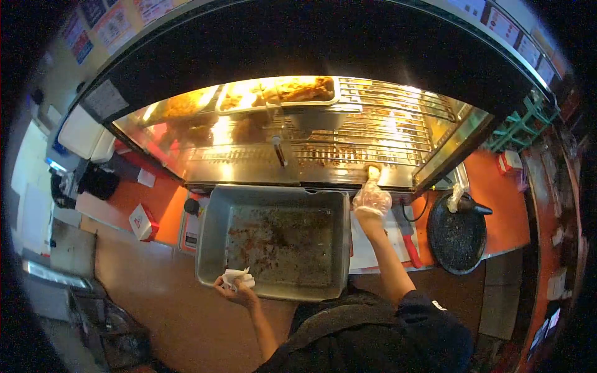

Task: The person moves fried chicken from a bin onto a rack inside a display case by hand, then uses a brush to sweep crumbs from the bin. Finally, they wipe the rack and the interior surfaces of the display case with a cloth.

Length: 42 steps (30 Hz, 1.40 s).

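My left hand [241, 293] grips a crumpled white paper napkin [238, 277] at the near left corner of a grey plastic tub [343, 248]. Brown crumbs and greasy residue cover the tub's bottom. My right hand [373, 200], in a clear plastic glove, reaches to the front ledge of a lit food warmer [242, 173]. Its fingers are drawn together around a small pale bit that I cannot make out. Just beyond it lies a wire rack [398, 133] inside the warmer, with brown crumbs along the metal below.
A metal tray [339, 93] of fried food sits in the warmer. Right of the tub are a white board [367, 245], a red-handled tool [411, 250] and a round black pan [457, 239]. On the left of the orange counter [171, 217] stands a red-and-white box [143, 222].
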Available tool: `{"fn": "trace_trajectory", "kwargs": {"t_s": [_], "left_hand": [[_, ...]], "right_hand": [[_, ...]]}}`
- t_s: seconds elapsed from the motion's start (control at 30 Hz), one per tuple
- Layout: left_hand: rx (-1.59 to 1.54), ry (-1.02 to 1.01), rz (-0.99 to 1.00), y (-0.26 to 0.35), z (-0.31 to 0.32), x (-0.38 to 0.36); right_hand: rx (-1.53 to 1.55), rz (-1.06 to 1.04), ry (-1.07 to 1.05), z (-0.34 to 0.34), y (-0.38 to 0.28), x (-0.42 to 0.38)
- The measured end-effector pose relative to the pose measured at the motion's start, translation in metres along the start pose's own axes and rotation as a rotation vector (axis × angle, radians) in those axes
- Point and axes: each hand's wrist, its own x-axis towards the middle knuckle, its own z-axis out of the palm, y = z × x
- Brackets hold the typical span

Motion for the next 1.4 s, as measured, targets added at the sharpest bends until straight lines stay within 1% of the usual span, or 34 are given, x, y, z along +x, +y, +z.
{"fn": "trace_trajectory", "kwargs": {"t_s": [0.03,0.07,0.13,0.2,0.27,0.3,0.37,0.4,0.47,0.53,0.57,0.6,0.63,0.67,0.7,0.73,0.77,0.8,0.83,0.87,0.9,0.93,0.97,1.0,1.03,1.1,1.17,1.2,1.23,1.3,1.4], "left_hand": [[-0.015,0.0,-0.005,0.001,0.003,0.0],[-0.028,0.002,-0.012,0.002,0.004,-0.001],[-0.048,-0.002,-0.01,-0.004,0.003,-0.001],[-0.064,-0.011,0.014,-0.027,-0.001,0.003],[-0.042,-0.009,0.073,-0.041,-0.004,0.006],[-0.031,-0.007,0.102,-0.044,-0.005,0.007],[-0.013,-0.012,0.056,-0.025,-0.002,0.005],[-0.002,-0.015,0.032,-0.018,-0.003,0.003],[0.016,-0.008,0.03,-0.018,-0.003,-0.001],[0.037,-0.015,0.055,-0.027,-0.004,0.004],[0.054,-0.031,0.072,-0.042,-0.009,0.007],[0.071,-0.048,0.09,-0.051,-0.011,0.008],[0.059,-0.041,0.059,-0.044,-0.009,0.007],[0.049,-0.035,0.028,-0.027,-0.005,0.004],[0.042,-0.029,-0.003,-0.016,-0.003,0.001],[0.018,-0.025,-0.005,-0.012,-0.001,-0.001],[-0.005,-0.021,-0.005,-0.009,0.0,-0.002],[-0.034,-0.014,-0.004,-0.007,0.001,-0.002],[-0.064,-0.024,-0.029,-0.008,0.002,-0.002],[-0.092,-0.032,-0.054,-0.01,0.001,-0.002],[-0.12,-0.04,-0.079,-0.013,-0.001,-0.001],[-0.044,-0.037,-0.035,-0.018,-0.004,0.002],[0.03,-0.034,0.007,-0.024,-0.007,0.004],[0.099,-0.028,0.045,-0.027,-0.005,0.006],[0.055,-0.031,0.019,-0.021,-0.002,0.004],[-0.02,-0.033,-0.038,-0.002,0.0,-0.002],[-0.066,-0.028,-0.036,-0.015,-0.003,-0.001],[-0.092,-0.03,-0.032,-0.02,-0.003,0.0],[-0.051,-0.018,-0.021,-0.018,-0.003,0.0],[0.026,0.015,0.0,-0.014,-0.001,0.001],[0.035,-0.016,0.004,-0.026,-0.005,0.003]], "right_hand": [[-0.041,0.003,0.017,0.003,0.004,-0.003],[-0.042,-0.055,-0.016,0.007,0.0,-0.008],[0.117,0.109,-0.266,-0.045,-0.035,-0.002],[0.071,-0.231,0.102,0.05,-0.051,-0.02],[0.175,-0.297,0.278,0.082,-0.077,-0.014],[0.248,-0.384,0.402,0.08,-0.082,0.0],[0.42,-0.438,0.303,0.099,-0.095,0.032],[0.515,-0.399,0.077,0.137,-0.105,0.051],[0.388,-0.435,0.003,0.156,-0.102,0.055],[-0.052,-0.571,0.313,0.132,-0.085,0.039],[-0.049,-0.564,0.324,0.116,-0.076,0.027],[0.036,-0.535,0.219,0.094,-0.07,0.015],[0.202,-0.446,-0.007,0.073,-0.069,0.009],[0.418,-0.311,-0.273,0.063,-0.074,0.009],[0.527,-0.252,-0.38,0.064,-0.082,0.013],[0.474,-0.402,-0.251,0.068,-0.09,0.018],[0.334,-0.48,-0.13,0.072,-0.096,0.025],[0.19,-0.54,0.003,0.052,-0.104,0.035],[0.483,-0.482,-0.08,0.082,-0.106,0.051],[0.776,-0.418,-0.166,0.138,-0.11,0.067],[0.449,-0.45,-0.168,0.126,-0.105,0.061],[0.123,-0.497,-0.162,0.112,-0.101,0.056],[0.139,-0.489,0.202,0.089,-0.087,0.041],[0.111,-0.432,0.306,0.071,-0.073,0.027],[0.087,-0.371,0.405,0.054,-0.06,0.012],[0.09,-0.184,0.094,0.016,-0.052,-0.001],[0.22,-0.002,-0.192,-0.016,-0.052,0.004],[0.129,-0.153,-0.11,0.003,-0.054,0.007],[0.027,-0.294,-0.012,0.023,-0.057,0.01],[-0.093,-0.47,0.48,0.046,-0.069,0.023],[0.151,-0.51,0.366,0.098,-0.086,0.063]]}}
